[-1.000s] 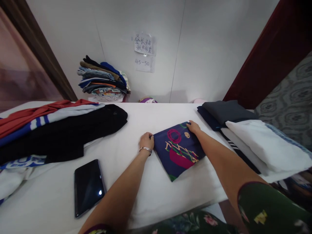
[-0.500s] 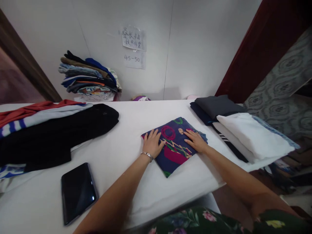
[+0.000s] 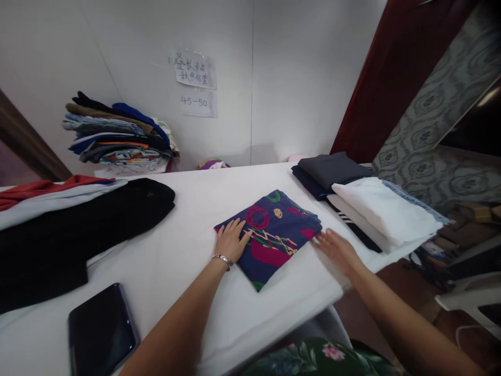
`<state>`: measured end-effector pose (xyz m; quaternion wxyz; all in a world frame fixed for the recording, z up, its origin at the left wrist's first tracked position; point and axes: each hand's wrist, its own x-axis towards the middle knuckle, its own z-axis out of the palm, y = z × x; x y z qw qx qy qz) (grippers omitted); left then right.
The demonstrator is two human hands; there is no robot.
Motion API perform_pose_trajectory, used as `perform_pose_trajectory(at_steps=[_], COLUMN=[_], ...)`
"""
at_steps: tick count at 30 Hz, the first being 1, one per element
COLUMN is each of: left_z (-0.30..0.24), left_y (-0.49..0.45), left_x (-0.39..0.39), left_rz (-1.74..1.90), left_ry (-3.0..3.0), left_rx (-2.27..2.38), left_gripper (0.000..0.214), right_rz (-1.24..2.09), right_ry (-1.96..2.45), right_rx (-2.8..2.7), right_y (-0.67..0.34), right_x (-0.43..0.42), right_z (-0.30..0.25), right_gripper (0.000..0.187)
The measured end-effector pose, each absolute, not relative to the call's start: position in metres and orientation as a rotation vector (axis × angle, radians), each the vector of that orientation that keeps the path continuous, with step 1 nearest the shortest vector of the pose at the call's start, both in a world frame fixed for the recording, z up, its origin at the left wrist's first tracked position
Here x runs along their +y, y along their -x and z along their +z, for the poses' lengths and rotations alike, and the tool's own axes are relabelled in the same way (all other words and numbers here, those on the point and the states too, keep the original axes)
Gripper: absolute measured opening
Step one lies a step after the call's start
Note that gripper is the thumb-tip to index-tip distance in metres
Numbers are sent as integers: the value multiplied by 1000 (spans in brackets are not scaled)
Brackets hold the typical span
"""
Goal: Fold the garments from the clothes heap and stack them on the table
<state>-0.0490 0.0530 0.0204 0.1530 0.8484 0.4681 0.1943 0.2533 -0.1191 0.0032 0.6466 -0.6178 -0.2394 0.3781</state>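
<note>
A folded navy garment [image 3: 274, 235] with pink, green and tan patterns lies on the white table [image 3: 188, 266]. My left hand [image 3: 230, 241], with a bracelet at the wrist, rests flat on the garment's left corner, fingers spread. My right hand [image 3: 337, 249] lies flat and open on the table just right of the garment's edge, slightly blurred, holding nothing.
A black phone [image 3: 100, 329] lies near the front left. Black, grey and red clothes [image 3: 78, 219] sprawl on the left. Folded dark, striped and white clothes [image 3: 364, 203] are stacked on the right. A pile of clothes [image 3: 117, 133] stands against the back wall under paper notes [image 3: 194, 70].
Both hands went from gripping the garment's far corners to pressing flat on it. My right hand then slid off its right edge onto the table. The view swung right.
</note>
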Motion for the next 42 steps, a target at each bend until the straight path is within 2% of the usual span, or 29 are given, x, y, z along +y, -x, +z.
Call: perform_pose_trajectory(at_steps=[3,7,15,21,27,29,34,38,42], left_z=[19,18,10,3,-1,-1,5,9,11], left_y=[49,51,56,59,60,61,63,68,71], left_x=[54,56,65,74,82,83,84,87,90], left_rz=[587,606,646,728,788,811,967,1075,1013], left_ry=[-2424,-2432,-2451,-2415,-2394,-2379,-2313,-2176,-2028], left_rx=[1337,1330,1295,1277,1252,1240,1267,1302,1364], left_gripper=[49,48,49,51,52,53,62,68,68], right_rz=[1234,1385,1532,1394,1610,1620,1564,1536,1471], right_ry=[1117,978,878,977,697,704,752,761,770], right_rx=[-357,-277,-192,-251,-160,-138,-90,-185,-246], right_y=[-215,-179,-168,-157,-145,-143,-145,-150,-160], right_x=[-132,-120,-75,-52,-39,-35,-27,-25,-25], right_z=[8,19,29,31,26,23,27,44,66], right_gripper=[14,11,33,28,54,49,20,21,24])
